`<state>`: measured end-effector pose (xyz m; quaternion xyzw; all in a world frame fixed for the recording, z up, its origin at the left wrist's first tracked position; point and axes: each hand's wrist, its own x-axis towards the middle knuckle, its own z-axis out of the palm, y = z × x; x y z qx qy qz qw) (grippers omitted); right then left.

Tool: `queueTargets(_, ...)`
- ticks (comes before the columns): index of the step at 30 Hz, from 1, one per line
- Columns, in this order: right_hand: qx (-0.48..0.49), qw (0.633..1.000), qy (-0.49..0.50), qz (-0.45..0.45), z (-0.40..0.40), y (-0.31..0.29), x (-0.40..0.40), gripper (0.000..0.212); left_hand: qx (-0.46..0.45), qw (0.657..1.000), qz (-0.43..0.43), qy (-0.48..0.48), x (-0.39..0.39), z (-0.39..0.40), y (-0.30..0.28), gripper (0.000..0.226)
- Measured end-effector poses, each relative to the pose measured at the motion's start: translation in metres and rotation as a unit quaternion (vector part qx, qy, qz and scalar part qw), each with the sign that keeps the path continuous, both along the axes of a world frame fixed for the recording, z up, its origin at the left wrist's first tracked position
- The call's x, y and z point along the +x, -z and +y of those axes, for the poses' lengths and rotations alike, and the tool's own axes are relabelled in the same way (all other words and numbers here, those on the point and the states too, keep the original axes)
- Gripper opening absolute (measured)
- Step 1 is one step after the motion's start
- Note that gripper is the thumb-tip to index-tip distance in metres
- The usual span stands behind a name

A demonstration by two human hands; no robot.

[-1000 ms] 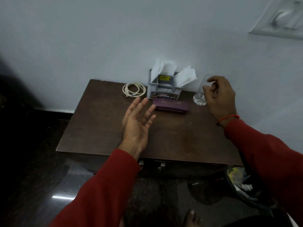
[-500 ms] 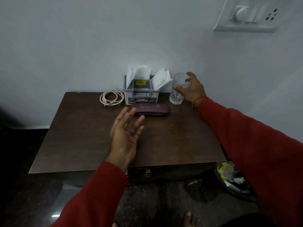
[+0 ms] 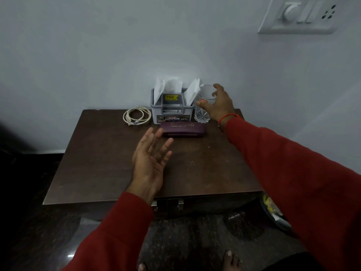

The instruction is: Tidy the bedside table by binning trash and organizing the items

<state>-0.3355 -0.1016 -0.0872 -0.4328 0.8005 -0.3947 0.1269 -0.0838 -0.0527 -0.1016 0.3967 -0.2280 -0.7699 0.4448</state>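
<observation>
A clear drinking glass (image 3: 203,114) stands at the back right of the dark wooden bedside table (image 3: 97,163). My right hand (image 3: 221,106) wraps around the glass, thumb on its left side and fingers over the far rim. My left hand (image 3: 150,163) hovers over the middle of the table, palm up, fingers spread, holding nothing. A grey plastic organizer (image 3: 172,115) with white papers sticking out stands against the wall. In front of it lies a purple case (image 3: 182,129), and a coiled white cable (image 3: 136,116) lies to the organizer's left.
A bin (image 3: 273,212) with colourful trash stands on the dark floor at the table's right front corner, partly hidden by my right sleeve. A switch panel (image 3: 300,14) is on the wall at the upper right. My bare toes show at the bottom edge.
My right hand has closed around the glass, which now stands right beside the organizer. The left hand stays open over the table. The camera has pulled back.
</observation>
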Motion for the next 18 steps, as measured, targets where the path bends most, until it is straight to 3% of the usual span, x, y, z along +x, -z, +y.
queueTargets(5,0.016,1.0,-0.006,0.002,0.0,-0.001,-0.002,0.088,-0.002,1.0,0.008,0.001,0.002,-0.001,0.001,0.032)
queueTargets(9,0.035,0.999,-0.015,-0.011,0.008,-0.005,-0.004,0.107,-0.021,1.0,-0.002,-0.017,0.003,-0.002,0.009,0.033)
queueTargets(11,0.032,0.999,-0.009,0.029,0.018,-0.004,-0.003,0.109,-0.052,0.998,-0.029,-0.036,0.0,-0.001,0.014,0.028)
queueTargets(14,-0.054,0.98,0.008,0.189,0.037,0.003,-0.002,0.074,-0.188,0.972,-0.131,-0.051,-0.006,0.001,0.028,0.023)
queueTargets(18,-0.174,0.946,-0.047,0.268,0.059,0.011,0.014,0.022,-0.328,0.913,-0.239,-0.051,-0.015,-0.001,0.035,0.027)
